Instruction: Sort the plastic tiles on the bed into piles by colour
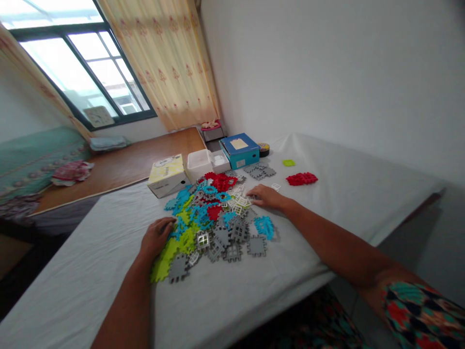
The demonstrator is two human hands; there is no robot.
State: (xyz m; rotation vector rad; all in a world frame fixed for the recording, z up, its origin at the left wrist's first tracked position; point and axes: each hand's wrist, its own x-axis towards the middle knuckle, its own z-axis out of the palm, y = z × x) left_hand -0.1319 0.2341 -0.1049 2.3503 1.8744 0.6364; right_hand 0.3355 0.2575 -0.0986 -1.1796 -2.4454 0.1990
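Note:
A heap of flat interlocking plastic tiles (214, 218), in grey, blue, lime green, red and white, lies on a white-covered table (327, 213). My left hand (157, 236) rests on the heap's near-left edge, fingers curled over lime green and blue tiles. My right hand (266, 196) lies palm down at the heap's right side, its fingertips touching small white window-like pieces (240, 201). A loose blue tile (264, 226) sits just below that hand. Apart from the heap lie a joined red strip (301, 179), a single green tile (288, 163) and a few grey tiles (259, 170).
Behind the heap stand a yellow-white carton (167, 175), an open white plastic box (205, 164), a blue box (240, 150) and a roll of tape (264, 148). The table's right edge drops off near my right arm. A wooden platform (123, 165) and curtained window lie beyond.

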